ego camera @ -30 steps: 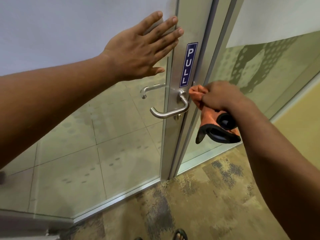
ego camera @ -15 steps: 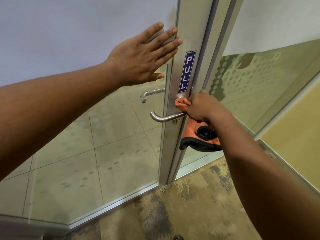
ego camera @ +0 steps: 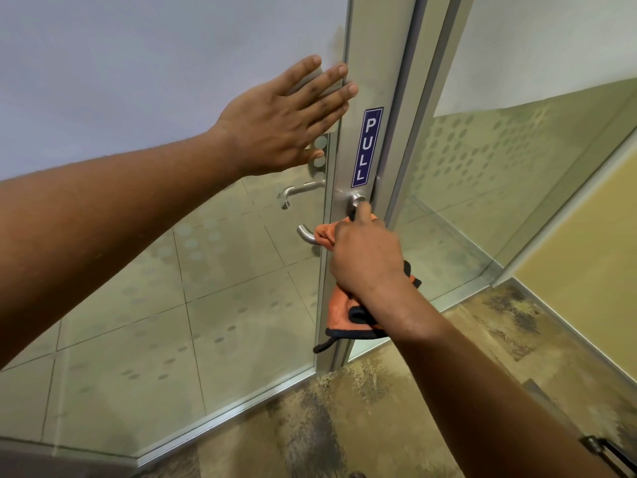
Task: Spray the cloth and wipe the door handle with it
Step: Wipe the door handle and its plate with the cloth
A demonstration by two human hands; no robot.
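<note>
Your left hand was flat, fingers extended and close together, palm pressed forward, thumb tucked low. Left forearm reached in from left edge, nearly straight. Your right hand was curled into closed grip, knuckles toward camera, index finger extended upward. Right forearm rose from lower right, wrist slightly bent.

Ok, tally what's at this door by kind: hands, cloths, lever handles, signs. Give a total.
Hands: 2, left hand flat on the door, right hand gripping the cloth
Orange cloth: 1
Lever handles: 2, near handle, far handle behind the glass
PULL sign: 1
Total: 6
</note>
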